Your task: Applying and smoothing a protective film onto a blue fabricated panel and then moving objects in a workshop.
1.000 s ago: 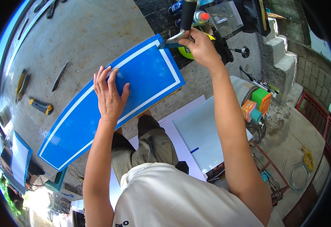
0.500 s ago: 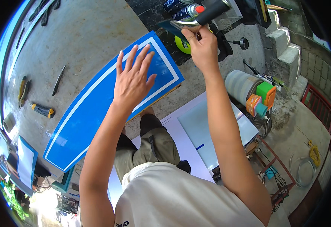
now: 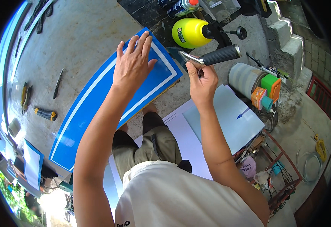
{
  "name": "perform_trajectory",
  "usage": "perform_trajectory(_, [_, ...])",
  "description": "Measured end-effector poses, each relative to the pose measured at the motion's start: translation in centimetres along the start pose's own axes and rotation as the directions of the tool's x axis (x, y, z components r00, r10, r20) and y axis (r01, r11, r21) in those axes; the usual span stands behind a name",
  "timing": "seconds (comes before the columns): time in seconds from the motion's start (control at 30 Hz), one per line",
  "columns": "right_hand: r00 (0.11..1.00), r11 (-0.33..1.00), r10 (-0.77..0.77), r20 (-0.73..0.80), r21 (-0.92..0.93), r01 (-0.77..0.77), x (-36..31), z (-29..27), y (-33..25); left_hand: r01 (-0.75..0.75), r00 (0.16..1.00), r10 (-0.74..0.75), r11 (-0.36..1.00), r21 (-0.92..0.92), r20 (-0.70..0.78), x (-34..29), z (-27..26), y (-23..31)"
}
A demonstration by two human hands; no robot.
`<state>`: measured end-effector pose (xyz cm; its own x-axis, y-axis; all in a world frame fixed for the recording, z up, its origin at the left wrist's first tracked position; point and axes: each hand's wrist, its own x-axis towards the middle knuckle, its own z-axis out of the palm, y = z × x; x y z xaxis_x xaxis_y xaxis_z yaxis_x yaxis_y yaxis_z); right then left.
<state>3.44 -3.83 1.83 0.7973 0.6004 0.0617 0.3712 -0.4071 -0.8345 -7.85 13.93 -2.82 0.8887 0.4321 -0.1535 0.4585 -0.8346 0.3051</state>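
Note:
A blue curved sign panel (image 3: 86, 125) with a white border line lies on the table. My left hand (image 3: 133, 66) rests flat on its far right end, fingers stretched out. My right hand (image 3: 204, 85) is closed round the metal neck of a squeegee (image 3: 221, 55) with a black ribbed handle and a dark blade. The blade is just right of the panel's right edge; I cannot tell whether it touches. Beyond the squeegee, a yellow-green pump sprayer (image 3: 188, 33) with a black head lies on its side.
On the metal table (image 3: 93, 30) lie a utility knife (image 3: 45, 114), pliers (image 3: 25, 98) and a slim pointed tool (image 3: 58, 84). Spray cans (image 3: 182, 8) stand at the far edge. White and pale-blue sheets (image 3: 214, 115) lie right of my legs, near a striped bucket (image 3: 245, 78).
My right hand has brought the squeegee nearer, from over the cans to beside the panel's right end, uncovering the pump sprayer. My left hand stays on the panel, its fingers closer together.

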Motion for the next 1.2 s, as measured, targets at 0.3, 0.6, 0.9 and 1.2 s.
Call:
perform_trajectory(0.3, [0.991, 0.995, 0.101, -0.086, 0.02, -0.099, -2.3, 0.7, 0.7, -0.057, 0.998, 0.051, 0.987, 0.149, 0.048, -0.2, -0.7, 0.1])
perform_trajectory(0.6, [0.989, 0.993, 0.112, -0.098, 0.035, -0.109, -1.8, 0.6, 0.8, -0.015, 1.0, 0.013, 0.991, 0.135, 0.014, 0.0, -0.7, 0.6])
perform_trajectory(0.9, [0.987, 1.0, 0.009, 0.161, 0.018, -0.012, 3.7, 1.5, 2.2, 0.02, 0.985, -0.051, 0.982, -0.187, -0.165, -6.6, -0.3, 0.8])
perform_trajectory(1.2, [0.832, 0.964, -0.253, 0.493, 0.061, 0.257, 11.2, 6.3, 1.9, 0.109, 0.984, -0.14, 0.961, -0.253, -0.111, -12.1, -0.5, 1.4])
